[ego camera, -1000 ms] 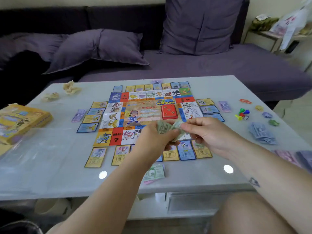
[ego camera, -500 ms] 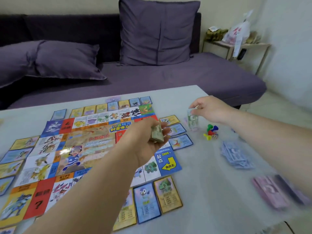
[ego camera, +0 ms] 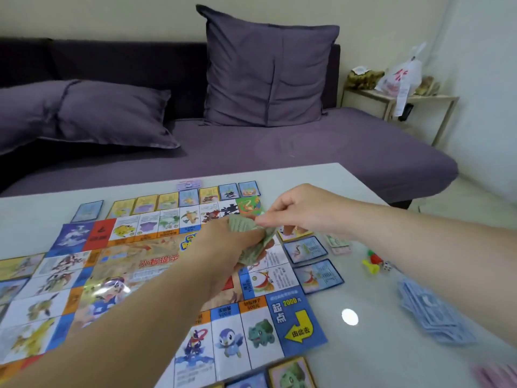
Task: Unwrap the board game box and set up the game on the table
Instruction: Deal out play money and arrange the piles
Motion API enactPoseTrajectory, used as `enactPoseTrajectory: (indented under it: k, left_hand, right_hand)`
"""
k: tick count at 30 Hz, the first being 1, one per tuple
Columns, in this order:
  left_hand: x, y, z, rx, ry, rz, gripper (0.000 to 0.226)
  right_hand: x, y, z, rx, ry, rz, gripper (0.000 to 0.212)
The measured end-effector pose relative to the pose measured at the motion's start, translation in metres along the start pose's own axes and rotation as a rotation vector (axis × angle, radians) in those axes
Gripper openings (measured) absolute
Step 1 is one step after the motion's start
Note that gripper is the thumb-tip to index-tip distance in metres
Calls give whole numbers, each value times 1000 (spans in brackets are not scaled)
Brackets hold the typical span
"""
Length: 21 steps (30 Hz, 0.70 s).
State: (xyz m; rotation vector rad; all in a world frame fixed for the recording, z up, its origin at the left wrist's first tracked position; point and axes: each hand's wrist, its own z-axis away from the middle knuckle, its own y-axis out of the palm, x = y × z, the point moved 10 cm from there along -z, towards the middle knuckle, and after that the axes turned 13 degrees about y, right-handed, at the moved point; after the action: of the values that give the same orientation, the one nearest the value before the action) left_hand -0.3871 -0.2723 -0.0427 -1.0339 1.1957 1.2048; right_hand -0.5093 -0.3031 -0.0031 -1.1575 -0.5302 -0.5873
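Gripping green notes [ego camera: 242, 226] above the game board [ego camera: 140, 264] on the table [ego camera: 349, 191], the left hand [ego camera: 223, 247] meets the right hand [ego camera: 305, 211], which pinches the top note. Earlier the right hand was out near the pawns [ego camera: 372, 263].

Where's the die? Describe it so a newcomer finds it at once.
Start at the game board on the pale table. Off its right edge, beyond the blue-bordered cards, stands a small cluster of coloured pawns. The die lies just right of the yellow pawn: the only small white cube, dotted.
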Motion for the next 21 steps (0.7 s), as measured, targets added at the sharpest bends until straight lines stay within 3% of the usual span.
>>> enactPoseTrajectory:
  k: [5,9,14,21]
  left_hand:
    - [-11,-45,-14,-25,56,-175,10]
    - [-22,-97,-32,-138,103,-42,9]
    - [-33,-186,-58,-299,151,97,13]
    - [-45,-239,-90,-280,232,104,12]
  right_hand:
    - [38,28,-22,39,8,-53,24]
    - [68,38,-58,-3,1,-147,22]
    - [81,42,-128,-155,72,-338,9]
    - [104,50,-199,-377,59,-204,10]
